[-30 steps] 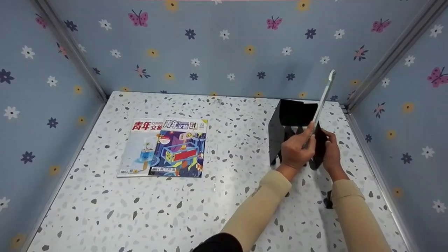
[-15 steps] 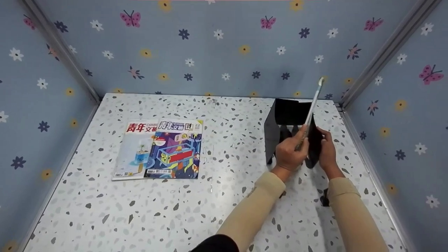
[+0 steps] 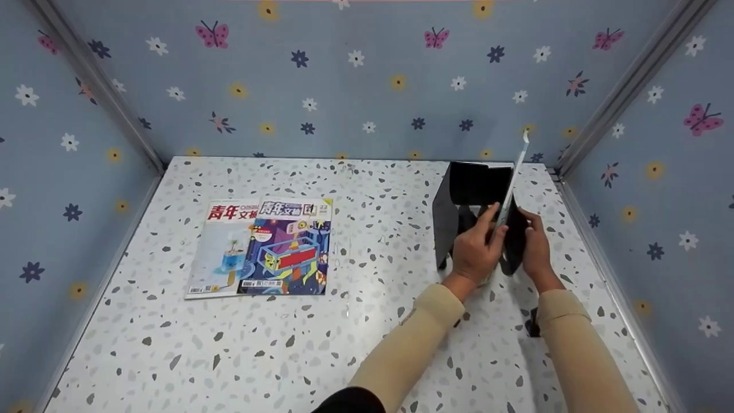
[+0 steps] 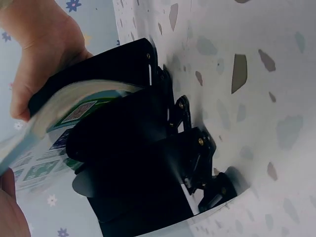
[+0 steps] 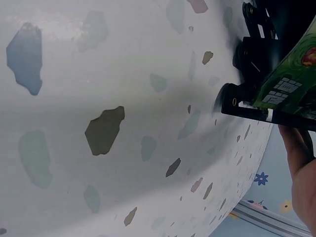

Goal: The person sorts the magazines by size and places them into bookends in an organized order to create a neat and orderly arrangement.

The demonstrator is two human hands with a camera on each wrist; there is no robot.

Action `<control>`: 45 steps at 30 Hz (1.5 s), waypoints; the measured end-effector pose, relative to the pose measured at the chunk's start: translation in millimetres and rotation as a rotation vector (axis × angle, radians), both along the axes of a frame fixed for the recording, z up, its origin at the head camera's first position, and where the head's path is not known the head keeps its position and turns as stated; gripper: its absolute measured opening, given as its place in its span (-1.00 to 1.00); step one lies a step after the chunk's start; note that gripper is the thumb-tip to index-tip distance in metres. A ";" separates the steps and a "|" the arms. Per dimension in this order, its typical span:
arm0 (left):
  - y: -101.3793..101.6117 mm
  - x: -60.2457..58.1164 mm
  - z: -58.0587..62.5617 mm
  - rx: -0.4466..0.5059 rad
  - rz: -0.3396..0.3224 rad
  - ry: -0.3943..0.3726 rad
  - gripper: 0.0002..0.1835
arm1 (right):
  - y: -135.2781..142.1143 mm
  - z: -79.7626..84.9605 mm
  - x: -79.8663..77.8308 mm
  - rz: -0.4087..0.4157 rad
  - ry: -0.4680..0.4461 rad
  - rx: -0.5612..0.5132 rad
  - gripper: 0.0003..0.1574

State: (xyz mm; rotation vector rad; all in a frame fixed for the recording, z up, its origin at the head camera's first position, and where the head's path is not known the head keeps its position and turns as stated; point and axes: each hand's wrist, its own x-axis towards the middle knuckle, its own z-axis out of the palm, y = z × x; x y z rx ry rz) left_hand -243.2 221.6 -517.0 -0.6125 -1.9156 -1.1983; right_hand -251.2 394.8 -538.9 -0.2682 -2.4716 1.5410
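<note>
My left hand (image 3: 475,252) pinches a magazine (image 3: 519,166) near its spine or edge, thumb on one side and a straightened index finger on the other. The magazine stands upright inside a black bookend rack (image 3: 444,223), close to the rack's right panel. In the left wrist view its pages (image 4: 74,94) bow between two black dividers (image 4: 118,123). My right hand (image 3: 538,246) grips the right panel from outside, fingertips at its edge. Green printed cover (image 5: 291,84) shows against the panel in the right wrist view. The magazine's lower part is hidden in the head view.
Two magazines (image 3: 289,252) lie overlapping on the left of the speckled white table (image 3: 229,350). A small black object (image 3: 533,324) shows beside the right sleeve. Flower-patterned walls (image 3: 355,86) enclose the table at the back and sides.
The magazine has gone lower and slightly left into the rack. My left index finger has straightened along it. The right hand stays on the panel; the head view has shifted a little.
</note>
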 end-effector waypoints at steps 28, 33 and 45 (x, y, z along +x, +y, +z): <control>-16.8 8.3 44.4 0.214 -0.196 -0.511 -0.86 | -16.8 21.9 20.2 0.100 0.243 0.102 -0.42; -15.5 3.7 44.0 0.241 -0.218 -0.483 -0.91 | -17.1 22.0 19.3 0.078 0.208 0.081 -0.40; 8.3 10.8 19.1 0.185 -0.090 -0.365 -0.92 | -21.9 21.9 20.1 0.091 0.251 0.077 -0.45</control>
